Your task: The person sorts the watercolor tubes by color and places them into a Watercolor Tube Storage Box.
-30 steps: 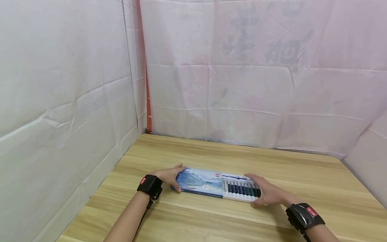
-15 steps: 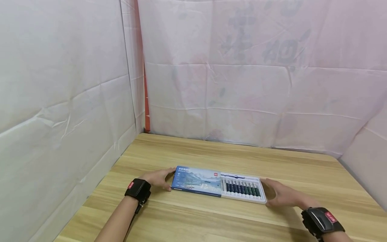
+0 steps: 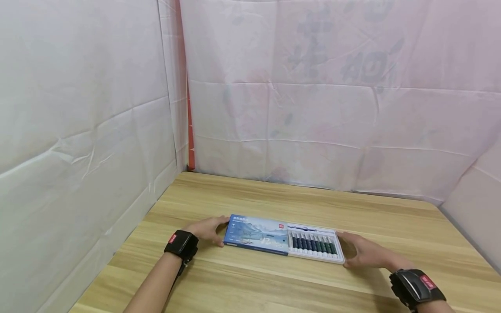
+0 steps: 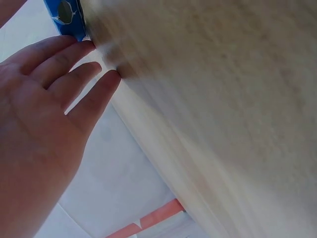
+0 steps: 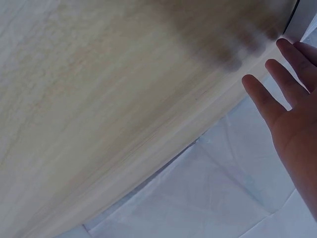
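A flat paint set lies on the table, its blue cardboard sleeve [image 3: 256, 234] on the left with a lake-and-mountain picture. From the sleeve's right end protrudes a white tray [image 3: 341, 256], holding a row of several paint tubes [image 3: 314, 244] in dark blue to green. Above the tubes lies a thin dark-blue item, perhaps a brush [image 3: 303, 228]. My left hand [image 3: 207, 229] is at the sleeve's left end, its fingers extended near the blue end flap [image 4: 64, 15] in the left wrist view. My right hand [image 3: 364, 251] is at the tray's right end, fingers mostly straight.
The wooden table [image 3: 250, 287] extends around the set on all sides. White sheeting hangs behind it [image 3: 321, 130] and along the left side [image 3: 86, 182]. Black camera straps [image 3: 182, 244] are on both wrists.
Both hands have drawn outward from over the set to its two ends, uncovering more of the sleeve and tray. Over the last half second, hands and set have hardly moved.
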The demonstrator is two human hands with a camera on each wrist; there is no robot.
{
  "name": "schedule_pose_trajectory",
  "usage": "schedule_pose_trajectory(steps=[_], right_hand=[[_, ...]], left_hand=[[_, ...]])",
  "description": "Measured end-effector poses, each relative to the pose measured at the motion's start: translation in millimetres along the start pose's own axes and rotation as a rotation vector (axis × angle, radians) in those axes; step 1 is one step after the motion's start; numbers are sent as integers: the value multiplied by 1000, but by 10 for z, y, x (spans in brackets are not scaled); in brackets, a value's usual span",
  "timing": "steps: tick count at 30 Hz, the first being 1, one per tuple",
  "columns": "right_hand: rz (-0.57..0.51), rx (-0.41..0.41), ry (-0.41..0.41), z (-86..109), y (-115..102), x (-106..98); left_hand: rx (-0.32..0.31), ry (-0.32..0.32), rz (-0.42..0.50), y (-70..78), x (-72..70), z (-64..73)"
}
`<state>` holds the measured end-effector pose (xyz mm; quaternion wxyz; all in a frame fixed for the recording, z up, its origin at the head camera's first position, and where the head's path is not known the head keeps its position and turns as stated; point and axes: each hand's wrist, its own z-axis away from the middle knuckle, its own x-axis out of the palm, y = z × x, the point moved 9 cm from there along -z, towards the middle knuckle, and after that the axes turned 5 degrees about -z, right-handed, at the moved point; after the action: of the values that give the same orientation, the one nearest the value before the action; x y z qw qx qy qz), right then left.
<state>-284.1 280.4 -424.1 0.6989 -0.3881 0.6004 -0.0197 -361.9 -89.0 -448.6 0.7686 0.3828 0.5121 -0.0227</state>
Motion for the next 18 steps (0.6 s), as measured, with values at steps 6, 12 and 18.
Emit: schedule_pose_trajectory(steps=[6,12,18], right_hand=[[2,-8,2,3,-58,-21],[16,-37,13,-5,-86,-23],[39,-30,14,-17,-58,-11]], left_hand=[[7,2,-3,6,16,-3],[2,6,-1,14,15,-12],[37,4,-28,94,16,-19]])
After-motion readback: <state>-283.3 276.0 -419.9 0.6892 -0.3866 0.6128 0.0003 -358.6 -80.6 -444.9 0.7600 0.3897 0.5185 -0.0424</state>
